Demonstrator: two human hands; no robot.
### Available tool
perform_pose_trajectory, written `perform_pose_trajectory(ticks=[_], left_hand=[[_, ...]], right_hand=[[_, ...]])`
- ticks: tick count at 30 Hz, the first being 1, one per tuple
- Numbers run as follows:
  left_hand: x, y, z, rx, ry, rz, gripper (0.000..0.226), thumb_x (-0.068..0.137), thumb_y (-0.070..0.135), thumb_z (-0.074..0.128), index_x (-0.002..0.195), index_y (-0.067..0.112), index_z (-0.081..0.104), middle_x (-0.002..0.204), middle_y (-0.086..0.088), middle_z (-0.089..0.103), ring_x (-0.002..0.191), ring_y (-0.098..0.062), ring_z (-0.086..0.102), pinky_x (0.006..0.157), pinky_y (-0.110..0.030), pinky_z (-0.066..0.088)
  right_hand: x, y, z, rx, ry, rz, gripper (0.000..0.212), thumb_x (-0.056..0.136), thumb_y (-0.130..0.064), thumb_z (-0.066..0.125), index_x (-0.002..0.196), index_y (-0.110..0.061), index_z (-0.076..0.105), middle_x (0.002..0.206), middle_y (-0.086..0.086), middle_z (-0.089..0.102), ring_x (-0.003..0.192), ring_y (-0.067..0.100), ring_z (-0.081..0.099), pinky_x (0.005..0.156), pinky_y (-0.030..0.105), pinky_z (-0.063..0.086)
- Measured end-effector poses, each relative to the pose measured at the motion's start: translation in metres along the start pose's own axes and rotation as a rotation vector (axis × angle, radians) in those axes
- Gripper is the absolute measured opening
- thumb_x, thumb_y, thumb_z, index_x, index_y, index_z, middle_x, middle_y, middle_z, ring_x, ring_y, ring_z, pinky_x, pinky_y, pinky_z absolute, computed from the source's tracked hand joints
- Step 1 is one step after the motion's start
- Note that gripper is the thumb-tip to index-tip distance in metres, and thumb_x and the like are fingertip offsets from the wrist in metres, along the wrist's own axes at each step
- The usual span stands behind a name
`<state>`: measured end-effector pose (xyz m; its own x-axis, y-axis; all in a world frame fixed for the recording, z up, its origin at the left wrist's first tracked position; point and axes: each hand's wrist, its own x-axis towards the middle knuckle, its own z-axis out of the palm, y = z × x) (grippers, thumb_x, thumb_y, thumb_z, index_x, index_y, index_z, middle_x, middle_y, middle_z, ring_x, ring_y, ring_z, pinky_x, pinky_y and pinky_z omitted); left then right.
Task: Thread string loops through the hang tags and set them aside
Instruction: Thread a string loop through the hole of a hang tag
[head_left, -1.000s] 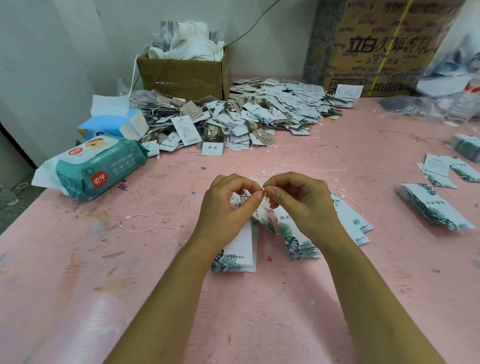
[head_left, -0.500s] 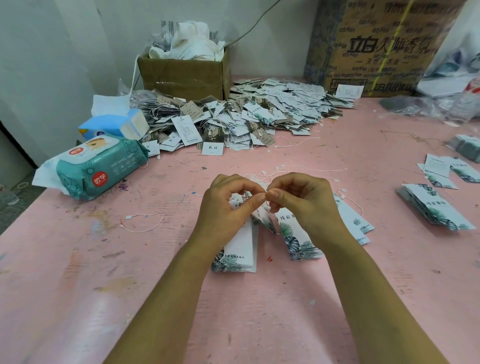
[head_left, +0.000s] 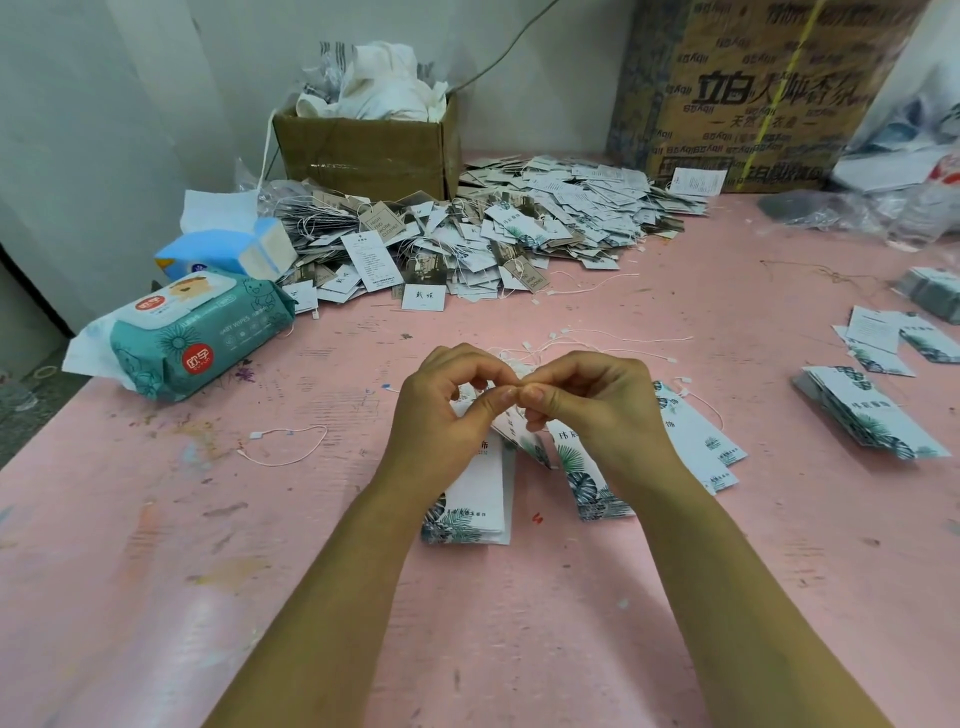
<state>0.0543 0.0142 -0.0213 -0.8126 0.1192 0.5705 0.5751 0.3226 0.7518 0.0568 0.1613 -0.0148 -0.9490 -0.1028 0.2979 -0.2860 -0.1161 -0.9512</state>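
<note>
While both forearms reached in from the near edge, the left hand (head_left: 441, 415) and right hand (head_left: 597, 410) met fingertip to fingertip over the middle of the pink table (head_left: 519, 623). The left hand's fingers were curled and its thumb and forefinger gripped the top of one small stack of hang tags (head_left: 480, 499), which trailed toward the near side below the palm. The right hand was curled too, thumb and forefinger pinching a white string (head_left: 519, 370) that was mostly hidden by the fingers. Two more fans of leaf-printed tags (head_left: 587, 478) lay under and just right of the right wrist. Just beyond the hands lay a tangle of loose strings (head_left: 623, 340), too overlapped to count, and one string loop (head_left: 256, 435) lay alone to the left. A big heap of strung tags (head_left: 493, 234) filled the far side, in front of two cardboard boxes: a small one (head_left: 363, 156) and a large printed one (head_left: 753, 104). At far left sat one pack of wipes (head_left: 197, 338) and one blue tissue pack (head_left: 223, 252). At right lay one fanned tag stack (head_left: 872, 421).
</note>
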Motion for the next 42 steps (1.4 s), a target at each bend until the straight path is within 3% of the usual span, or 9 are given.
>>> perform_pose_trajectory(ticks=[11,14,17,21,27,30,33,37,42], left_hand=[[-0.002,0.001,0.000,-0.095,-0.035,-0.082,0.011,0.081,0.014,0.063,0.077,0.023,0.057,0.073,0.012,0.054,0.067,0.003,0.044,0.066,-0.013,0.034],[-0.001,0.001,0.000,-0.266,-0.001,-0.191,0.004,0.082,0.020,0.057,0.081,0.023,0.058,0.074,0.014,0.057,0.071,-0.008,0.049,0.070,-0.028,0.042],[0.001,0.001,0.000,-0.463,0.043,-0.231,0.003,0.083,0.019,0.055,0.084,0.019,0.058,0.071,0.015,0.057,0.068,-0.005,0.049,0.067,-0.018,0.043],[0.003,0.002,0.002,-0.692,0.076,-0.253,0.004,0.083,0.015,0.054,0.084,0.012,0.056,0.070,0.011,0.059,0.066,-0.004,0.054,0.069,-0.022,0.048],[0.006,0.006,0.000,-0.962,0.159,-0.317,0.007,0.080,0.016,0.054,0.083,0.012,0.058,0.074,0.004,0.058,0.071,-0.008,0.052,0.070,-0.031,0.055],[0.007,0.002,0.000,-0.969,0.216,-0.374,0.005,0.078,0.017,0.057,0.081,0.013,0.059,0.072,0.005,0.059,0.069,-0.007,0.053,0.071,-0.031,0.055],[0.008,-0.005,-0.001,-0.736,0.253,-0.422,0.010,0.085,0.007,0.058,0.078,0.013,0.060,0.073,0.004,0.058,0.068,-0.007,0.053,0.070,-0.026,0.054],[0.004,-0.007,0.002,-0.281,0.085,-0.310,0.023,0.087,0.003,0.058,0.076,0.023,0.061,0.066,0.020,0.061,0.066,0.004,0.053,0.068,-0.013,0.047],[0.001,-0.003,0.001,-0.268,0.023,-0.268,0.014,0.092,0.015,0.054,0.083,0.023,0.061,0.071,0.016,0.061,0.072,0.003,0.054,0.070,-0.012,0.044]], right_hand=[[0.000,-0.003,0.002,0.018,-0.021,-0.014,0.015,0.068,-0.015,0.068,0.082,-0.010,0.070,0.062,-0.002,0.067,0.056,0.011,0.059,0.059,0.023,0.053],[0.001,-0.004,-0.002,-0.058,-0.088,-0.012,0.030,0.081,-0.012,0.059,0.109,-0.022,0.062,0.075,-0.007,0.069,0.072,0.009,0.060,0.072,0.023,0.051],[0.002,0.001,-0.008,-0.417,-0.176,-0.030,0.050,0.091,-0.002,0.052,0.126,-0.035,0.042,0.107,-0.011,0.061,0.106,0.009,0.051,0.092,0.026,0.041],[0.001,0.009,-0.010,-0.679,-0.316,0.045,0.065,0.093,-0.010,0.050,0.121,-0.061,0.020,0.129,-0.010,0.044,0.130,0.016,0.027,0.110,0.035,0.018],[0.006,0.014,-0.007,-0.637,-0.135,-0.016,0.052,0.085,-0.008,0.063,0.106,-0.052,0.044,0.100,-0.012,0.052,0.107,0.017,0.046,0.102,0.042,0.031],[0.010,0.012,-0.009,-0.479,-0.056,-0.082,0.037,0.079,0.000,0.067,0.083,-0.035,0.054,0.080,-0.009,0.055,0.078,0.000,0.047,0.081,0.027,0.039],[0.011,0.009,-0.012,-0.291,-0.006,-0.082,0.033,0.078,0.003,0.067,0.075,-0.028,0.057,0.073,-0.017,0.059,0.068,-0.003,0.048,0.070,0.018,0.041],[0.010,0.009,-0.012,-0.098,0.022,-0.086,0.025,0.081,0.005,0.061,0.077,-0.018,0.055,0.069,-0.012,0.059,0.066,0.002,0.051,0.064,0.016,0.046],[0.008,0.008,-0.008,-0.067,0.050,-0.088,0.021,0.084,0.005,0.058,0.081,-0.015,0.055,0.073,-0.003,0.059,0.068,0.004,0.054,0.064,0.016,0.048]])
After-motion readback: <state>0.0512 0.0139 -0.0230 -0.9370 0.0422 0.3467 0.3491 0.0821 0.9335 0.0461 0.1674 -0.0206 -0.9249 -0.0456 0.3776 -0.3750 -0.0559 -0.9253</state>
